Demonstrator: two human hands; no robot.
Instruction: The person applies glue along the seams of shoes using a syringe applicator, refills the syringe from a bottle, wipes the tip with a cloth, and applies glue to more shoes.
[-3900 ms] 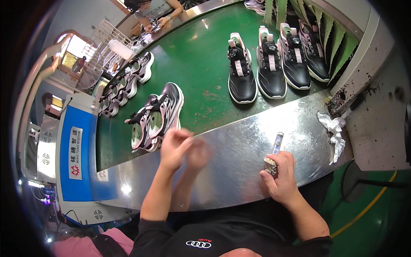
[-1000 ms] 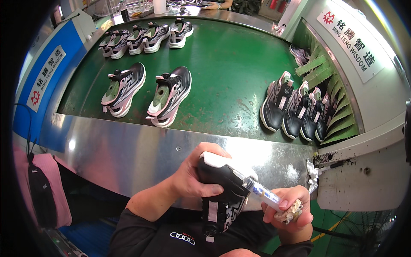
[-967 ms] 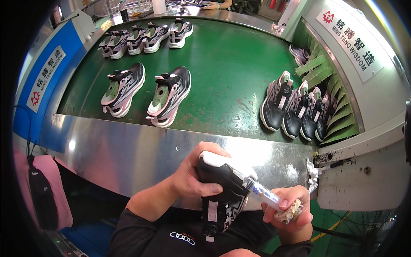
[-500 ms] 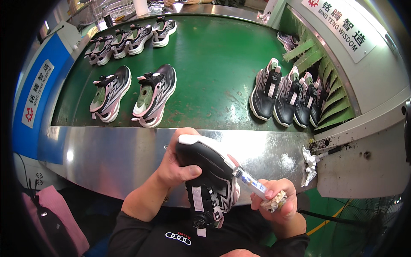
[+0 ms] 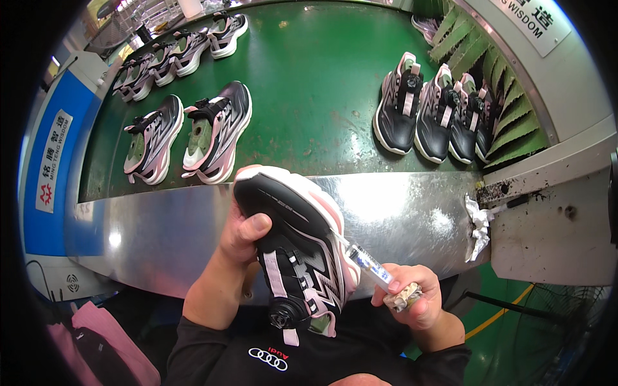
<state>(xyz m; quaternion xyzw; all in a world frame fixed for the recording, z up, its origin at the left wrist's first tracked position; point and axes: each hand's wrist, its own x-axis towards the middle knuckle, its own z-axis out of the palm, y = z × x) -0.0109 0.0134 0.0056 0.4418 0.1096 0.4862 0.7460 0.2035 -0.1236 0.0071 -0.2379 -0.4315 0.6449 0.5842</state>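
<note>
My left hand (image 5: 243, 233) grips a black, pink and white sneaker (image 5: 302, 222) by its toe end, thumb across the black upper. The shoe hangs tilted before my chest, its dial fastener and heel toward me. Between the fingers of my right hand (image 5: 421, 302) is a clear syringe (image 5: 369, 262) with blue marks. A crumpled pale wad (image 5: 403, 298) is tucked into the same hand. The syringe's thin nozzle points at the seam where upper meets sole and appears to touch it.
Beyond a metal ledge (image 5: 399, 206) lies a green conveyor belt (image 5: 309, 96). Sneakers stand on it at left (image 5: 219, 132) and right (image 5: 398, 106). Green strip curtains (image 5: 515, 109) hang at the right machine opening. Crumpled white paper (image 5: 477, 225) lies at the ledge's right end.
The sneaker has turned in my left hand, showing more of its upper and pink-white sole side. The syringe's nozzle now shows plainly at the seam. The whole view has shifted slightly.
</note>
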